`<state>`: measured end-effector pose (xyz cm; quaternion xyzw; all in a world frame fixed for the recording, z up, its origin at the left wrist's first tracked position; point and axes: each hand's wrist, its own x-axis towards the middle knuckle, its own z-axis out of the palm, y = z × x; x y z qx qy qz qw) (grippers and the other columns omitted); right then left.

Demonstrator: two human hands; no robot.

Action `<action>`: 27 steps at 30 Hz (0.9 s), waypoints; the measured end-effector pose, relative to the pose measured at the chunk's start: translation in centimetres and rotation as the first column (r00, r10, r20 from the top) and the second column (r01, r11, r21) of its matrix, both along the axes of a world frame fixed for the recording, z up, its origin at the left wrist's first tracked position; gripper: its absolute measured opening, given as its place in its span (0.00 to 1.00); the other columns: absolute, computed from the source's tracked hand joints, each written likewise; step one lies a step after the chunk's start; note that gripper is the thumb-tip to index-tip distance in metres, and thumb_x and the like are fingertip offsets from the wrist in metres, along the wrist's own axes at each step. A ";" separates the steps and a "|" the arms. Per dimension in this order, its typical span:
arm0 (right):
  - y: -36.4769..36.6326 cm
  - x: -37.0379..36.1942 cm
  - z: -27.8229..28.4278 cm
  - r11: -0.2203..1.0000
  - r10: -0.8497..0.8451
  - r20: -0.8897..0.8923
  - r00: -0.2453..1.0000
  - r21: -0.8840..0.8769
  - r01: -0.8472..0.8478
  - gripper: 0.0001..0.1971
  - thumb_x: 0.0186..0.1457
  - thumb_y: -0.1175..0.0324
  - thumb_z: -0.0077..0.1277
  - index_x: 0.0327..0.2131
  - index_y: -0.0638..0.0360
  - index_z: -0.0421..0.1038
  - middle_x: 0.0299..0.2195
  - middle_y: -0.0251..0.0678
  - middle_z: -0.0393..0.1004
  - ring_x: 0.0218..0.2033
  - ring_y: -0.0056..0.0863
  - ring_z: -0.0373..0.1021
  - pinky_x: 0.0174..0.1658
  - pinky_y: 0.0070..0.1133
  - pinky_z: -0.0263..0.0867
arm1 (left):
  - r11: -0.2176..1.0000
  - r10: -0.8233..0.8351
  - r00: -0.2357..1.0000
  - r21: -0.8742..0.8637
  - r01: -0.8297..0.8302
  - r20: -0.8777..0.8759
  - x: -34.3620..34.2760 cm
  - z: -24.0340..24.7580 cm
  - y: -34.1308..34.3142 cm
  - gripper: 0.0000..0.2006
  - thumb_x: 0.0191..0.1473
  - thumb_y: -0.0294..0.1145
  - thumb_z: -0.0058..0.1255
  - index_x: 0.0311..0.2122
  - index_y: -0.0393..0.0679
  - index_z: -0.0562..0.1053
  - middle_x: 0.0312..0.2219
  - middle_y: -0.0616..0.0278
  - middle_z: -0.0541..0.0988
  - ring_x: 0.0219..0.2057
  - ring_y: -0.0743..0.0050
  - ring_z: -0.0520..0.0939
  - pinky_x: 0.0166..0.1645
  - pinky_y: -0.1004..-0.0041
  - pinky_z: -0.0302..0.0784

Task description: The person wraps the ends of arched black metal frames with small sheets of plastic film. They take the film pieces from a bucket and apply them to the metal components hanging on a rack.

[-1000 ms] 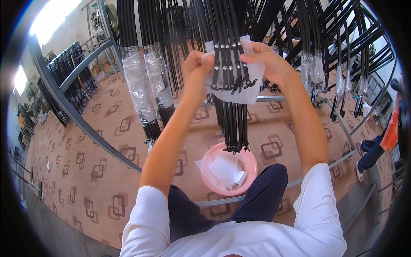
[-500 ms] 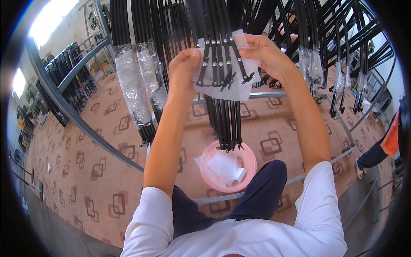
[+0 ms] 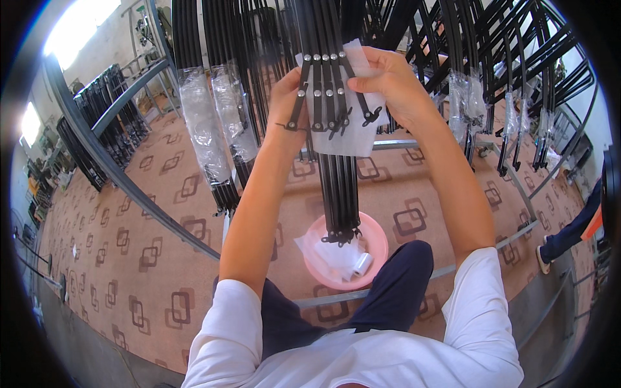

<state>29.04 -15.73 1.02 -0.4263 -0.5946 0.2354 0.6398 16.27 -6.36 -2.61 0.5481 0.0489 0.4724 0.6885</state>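
Observation:
A bundle of black metal rods with riveted joints (image 3: 329,94) hangs in front of me, several short hinged arms fanned out at the front. Behind these arms spreads a thin, translucent white sheet (image 3: 362,139). My right hand (image 3: 396,81) pinches the sheet's right edge between thumb and fingers, next to the outermost hinged arm. At the sheet's left edge is my left hand (image 3: 283,97), curled, its fingertips partly hidden behind the leftmost arm. Below, the long lower rods (image 3: 338,194) of the bundle hang down over a pink basin (image 3: 381,249).
In the basin lie more white sheets (image 3: 333,255) and a small clear roll (image 3: 363,264). Plastic-wrapped rod bundles (image 3: 202,123) hang at left, others (image 3: 475,97) at right. A grey metal frame (image 3: 142,194) curves past my left. Another person's leg (image 3: 569,226) shows at far right.
The rod bundle has swung slightly left, its lower ends now lower over the basin. My left hand has shifted behind the leftmost arm; its thumb no longer shows in front.

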 end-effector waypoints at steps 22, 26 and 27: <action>-2.4 0.9 -2.2 0.928 -0.354 0.188 0.916 -0.051 0.369 0.15 0.38 0.78 0.48 0.35 0.65 0.66 0.26 0.38 0.71 0.26 0.27 0.68 0.31 0.21 0.63 | 0.976 -0.215 0.968 -0.002 0.217 -0.129 -1.0 0.1 -0.8 0.09 0.44 0.24 0.49 0.34 0.39 0.68 0.28 0.61 0.75 0.26 0.79 0.77 0.31 0.80 0.75; -1.4 -1.0 -3.0 0.738 -0.666 0.408 0.625 0.241 0.630 0.15 0.37 0.77 0.48 0.34 0.63 0.62 0.23 0.42 0.69 0.25 0.38 0.68 0.31 0.26 0.62 | 0.983 -0.180 0.974 0.015 0.184 -0.137 -0.6 -0.1 -1.0 0.10 0.43 0.24 0.49 0.34 0.38 0.68 0.29 0.62 0.75 0.29 0.78 0.76 0.34 0.78 0.72; -1.4 -1.6 -3.0 0.685 -0.721 0.416 0.554 0.304 0.662 0.15 0.37 0.77 0.48 0.34 0.62 0.61 0.23 0.43 0.69 0.26 0.40 0.67 0.32 0.27 0.62 | 0.984 -0.174 0.975 0.021 0.179 -0.139 -0.6 0.1 -1.2 0.10 0.43 0.25 0.48 0.35 0.37 0.67 0.30 0.62 0.74 0.31 0.77 0.76 0.36 0.76 0.70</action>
